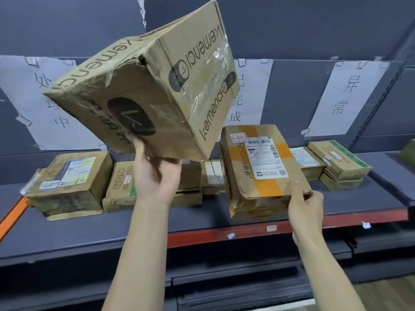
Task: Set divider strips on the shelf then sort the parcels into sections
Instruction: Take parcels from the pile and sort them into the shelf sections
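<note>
From the head camera, the left hand [155, 173] holds a large cardboard box [146, 86] up in the air above the shelf [89, 230], its fingers curled round the box's lower edge and pressing on the underside. The box is tilted, one corner pointing down, with clear tape across its faces and a torn spot near a top corner; dark round logos and printed lettering show on its sides.

The right hand [306, 207] grips the near right corner of a second parcel [258, 169], thumb on top and fingers wrapped underneath. This parcel has orange tape, a white shipping label and a small red-edged sticker, and sits tilted at the middle of the shelf, its near end raised off the board.

To the left on the shelf lies a stack of brown boxes [69, 182], and beside it another box [121, 185] with a small red-edged tag. More small parcels [211, 173] lie behind the left wrist. To the right, well apart from the hands, flat boxes [336, 164] are stacked.

On the dark back wall hang three white paper signs with handwritten characters: left [45, 104], middle [247, 90], partly hidden by the raised box, and right [345, 95]. The shelf's front edge is red [224, 234].
</note>
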